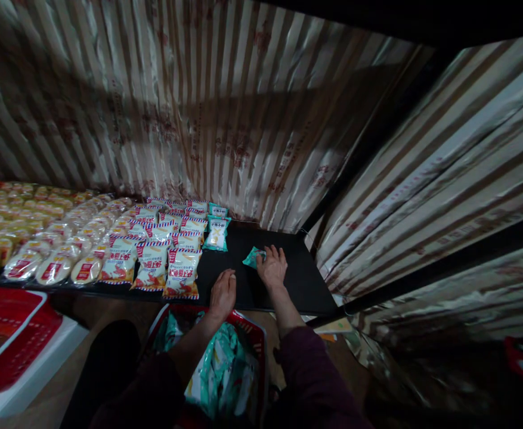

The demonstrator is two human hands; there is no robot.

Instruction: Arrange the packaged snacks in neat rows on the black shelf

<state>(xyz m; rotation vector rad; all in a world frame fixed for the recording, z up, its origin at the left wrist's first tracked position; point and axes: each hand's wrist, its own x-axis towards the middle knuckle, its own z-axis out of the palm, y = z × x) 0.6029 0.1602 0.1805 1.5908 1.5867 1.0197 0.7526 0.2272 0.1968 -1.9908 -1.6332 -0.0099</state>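
My right hand (273,266) is over the black shelf with its fingers bent down on one end of a small teal snack packet (253,257). The thumb side covers part of that packet. My left hand (223,293) is at the shelf's front edge, fingers together and loosely curled, with nothing visible in them. Two teal-and-white snack packets (217,233) stand one behind the other to the left. Below my left forearm, a red basket (261,342) holds several more teal packets (220,369).
Rows of white-and-red snack bags (183,271) and round wrapped cakes (55,266) fill the left of the shelf (297,286). Striped sheeting (225,107) hangs behind, and a dark post (333,196) rises at the right. A white box (42,369) sits low at the left.
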